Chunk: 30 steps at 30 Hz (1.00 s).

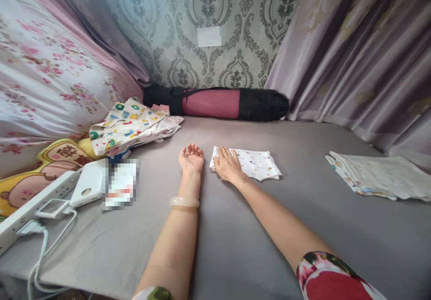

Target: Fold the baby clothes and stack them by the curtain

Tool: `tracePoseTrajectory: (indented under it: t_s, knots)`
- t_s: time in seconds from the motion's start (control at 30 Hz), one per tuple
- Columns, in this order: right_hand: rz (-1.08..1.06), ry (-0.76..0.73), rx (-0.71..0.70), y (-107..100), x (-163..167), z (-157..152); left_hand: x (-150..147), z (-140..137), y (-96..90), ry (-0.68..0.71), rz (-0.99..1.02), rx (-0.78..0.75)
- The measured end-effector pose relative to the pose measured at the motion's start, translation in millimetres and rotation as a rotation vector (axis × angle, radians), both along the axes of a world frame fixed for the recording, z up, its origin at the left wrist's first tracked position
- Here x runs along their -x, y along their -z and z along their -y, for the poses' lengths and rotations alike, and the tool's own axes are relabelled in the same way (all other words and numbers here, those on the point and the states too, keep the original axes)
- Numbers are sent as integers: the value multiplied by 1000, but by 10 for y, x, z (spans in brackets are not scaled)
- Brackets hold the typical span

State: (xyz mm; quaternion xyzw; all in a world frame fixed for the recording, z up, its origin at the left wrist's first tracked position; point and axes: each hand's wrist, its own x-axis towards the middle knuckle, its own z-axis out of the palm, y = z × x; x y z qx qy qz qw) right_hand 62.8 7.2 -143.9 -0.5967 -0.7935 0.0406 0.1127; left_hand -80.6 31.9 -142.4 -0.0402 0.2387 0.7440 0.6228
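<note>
A small white garment [257, 161] with tiny dark and tan prints lies folded flat on the grey sheet. My right hand [229, 164] rests palm down on its left end, fingers stretched out. Just left of the garment, my left hand [191, 160] lies palm up on the sheet, holding nothing, its fingers a little bent and foreshortened. A pale bangle [185, 202] circles the left wrist. Part of the garment is hidden under my right hand.
On the right lies a folded pale cloth [380, 176]. A pile of printed clothes [134, 125] sits at the back left, near a power strip [37, 205], a white charger [89, 183] and a blurred packet [121, 184]. A black and pink rolled bag [212, 103] lies along the wall.
</note>
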Motion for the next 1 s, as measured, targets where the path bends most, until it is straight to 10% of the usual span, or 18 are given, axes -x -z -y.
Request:
tracePoseTrajectory:
  t_s: [1.0]
  knots:
    - [-92, 67, 80, -142, -600, 69, -69, 72, -122, 5, 7, 37]
